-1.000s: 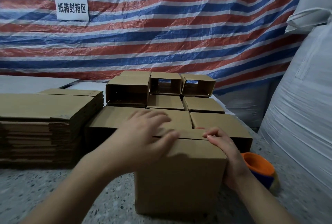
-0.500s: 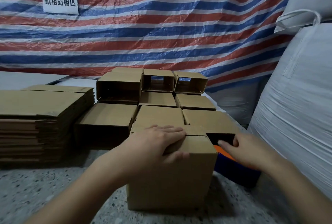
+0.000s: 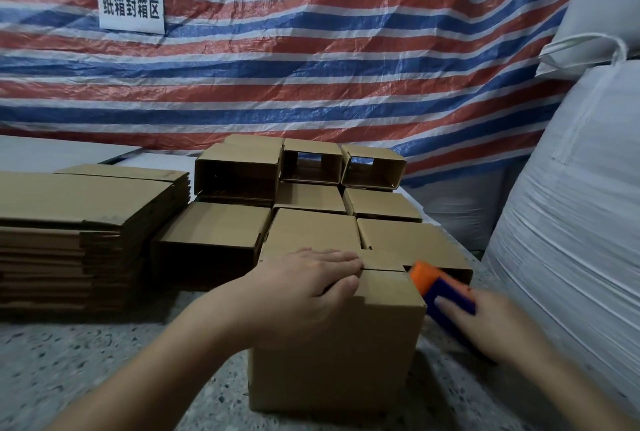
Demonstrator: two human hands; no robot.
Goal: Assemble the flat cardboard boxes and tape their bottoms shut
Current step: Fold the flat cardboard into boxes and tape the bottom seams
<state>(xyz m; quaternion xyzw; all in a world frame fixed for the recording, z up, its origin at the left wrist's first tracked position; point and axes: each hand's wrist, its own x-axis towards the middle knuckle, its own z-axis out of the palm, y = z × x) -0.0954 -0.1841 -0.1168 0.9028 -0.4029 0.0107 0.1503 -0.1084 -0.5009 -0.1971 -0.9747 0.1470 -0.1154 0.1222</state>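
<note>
A brown cardboard box (image 3: 332,358) stands on the speckled floor in front of me with its flaps folded flat on top. My left hand (image 3: 304,288) presses down on those flaps, fingers straight and thumb over the front edge. To the right of the box, my right hand (image 3: 485,320) holds a blue and orange tape dispenser (image 3: 440,283) lifted to the box's top right corner. A stack of flat cardboard boxes (image 3: 69,223) lies at the left.
Several assembled boxes (image 3: 311,209) sit in rows behind the one I hold. Big white woven sacks (image 3: 571,223) crowd the right side. A striped tarp (image 3: 311,50) with a white paper sign (image 3: 131,8) hangs behind.
My right hand left the box's right edge, reached down to the tape dispenser, and has lifted it to the box's top corner. My left hand stayed pressing on the flaps.
</note>
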